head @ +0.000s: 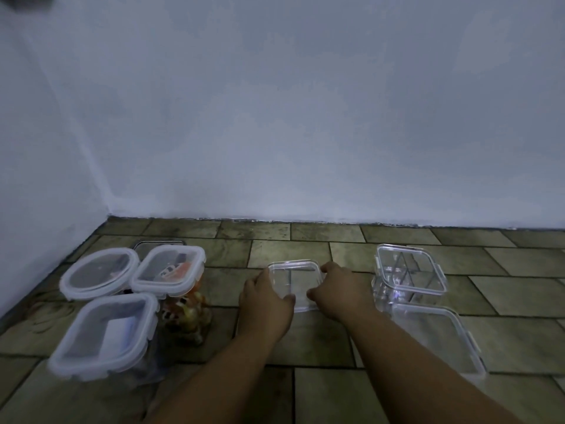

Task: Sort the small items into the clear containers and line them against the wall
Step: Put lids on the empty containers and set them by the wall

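On the floor point(519, 270), left hand point(266, 301) and right hand point(339, 292) grip a clear container point(293, 276), hiding its sides.

Both bare forearms stretch forward and converge over the middle of the floor point(321, 399). The left hand point(264, 301) grips the left side of a clear container point(295, 278), the right hand point(339, 289) its right side. Both thumbs lie along its near edge, close together.

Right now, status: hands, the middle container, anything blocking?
Holding: left hand and right hand both grip clear container, on floor short of wall. Off its right divided container, off its left lidded containers; neither touching.
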